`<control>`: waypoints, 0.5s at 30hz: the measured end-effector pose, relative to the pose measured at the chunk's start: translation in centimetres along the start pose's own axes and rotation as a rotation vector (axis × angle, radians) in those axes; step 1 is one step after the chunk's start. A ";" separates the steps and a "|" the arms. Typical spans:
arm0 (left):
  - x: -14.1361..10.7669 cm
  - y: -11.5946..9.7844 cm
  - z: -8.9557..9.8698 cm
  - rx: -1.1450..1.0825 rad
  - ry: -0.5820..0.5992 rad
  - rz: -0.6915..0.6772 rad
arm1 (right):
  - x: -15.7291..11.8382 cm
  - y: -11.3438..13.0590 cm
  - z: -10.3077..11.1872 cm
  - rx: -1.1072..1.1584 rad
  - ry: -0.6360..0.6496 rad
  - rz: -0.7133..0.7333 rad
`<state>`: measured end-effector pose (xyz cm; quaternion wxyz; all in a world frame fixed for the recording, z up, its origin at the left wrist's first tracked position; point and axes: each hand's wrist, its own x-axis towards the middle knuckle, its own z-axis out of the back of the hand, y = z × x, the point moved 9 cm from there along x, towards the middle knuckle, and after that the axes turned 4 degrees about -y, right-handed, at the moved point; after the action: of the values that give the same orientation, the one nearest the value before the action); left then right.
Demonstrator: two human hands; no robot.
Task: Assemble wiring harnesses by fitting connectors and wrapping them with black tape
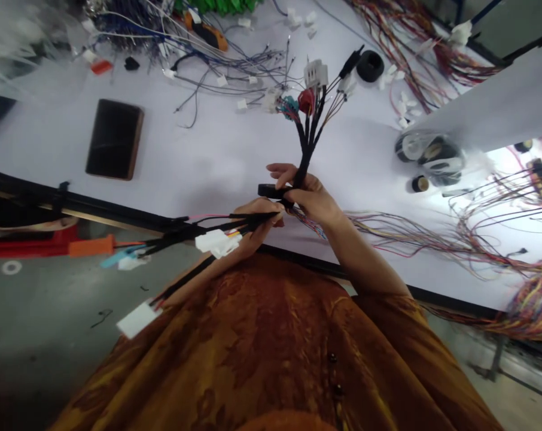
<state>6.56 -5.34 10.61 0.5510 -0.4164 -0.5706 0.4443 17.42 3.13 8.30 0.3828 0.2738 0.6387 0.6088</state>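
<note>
A wire harness wrapped in black tape runs through both hands at the table's near edge. My left hand is closed around its taped branches, which hang off to the left with white connectors on their ends. My right hand grips the trunk close to the left hand. A roll of black tape sits at the right hand's fingers, against the harness. Beyond the hands the branches fan out to a white connector, a red one and a blue one.
A dark phone lies at the left. Loose grey wires and an orange-black tool are at the back. Another black tape roll lies behind the harness. Long coloured wires stretch right, near a plastic-wrapped pack.
</note>
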 end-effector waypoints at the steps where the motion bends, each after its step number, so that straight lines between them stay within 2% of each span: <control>1: 0.1 -0.3 0.3 -0.017 0.010 0.004 | -0.1 0.7 -0.3 -0.017 0.115 0.026; 3: 0.2 -0.6 1.1 -0.052 0.036 0.034 | -0.6 1.7 -0.6 -0.092 0.297 0.043; 6: 0.2 -0.7 2.1 -0.036 0.089 0.094 | -1.4 2.7 -0.1 -0.274 0.382 0.073; 8: 0.0 -0.7 2.3 0.021 0.135 0.093 | -2.0 3.3 0.2 -0.365 0.358 0.130; 10: -0.5 -1.1 2.1 0.076 0.155 0.033 | -2.8 3.6 0.5 -0.430 0.304 0.190; 13: -1.4 -1.6 2.2 0.167 0.059 -0.056 | -3.8 3.6 1.0 -0.544 0.192 0.263; 15: -1.7 -1.5 2.2 0.216 -0.009 -0.066 | -4.2 3.4 1.2 -0.608 0.128 0.302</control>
<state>4.41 -7.47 11.60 0.6046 -0.3336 -0.5352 0.4865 20.38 0.73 12.36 0.3117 0.1998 0.4032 0.8368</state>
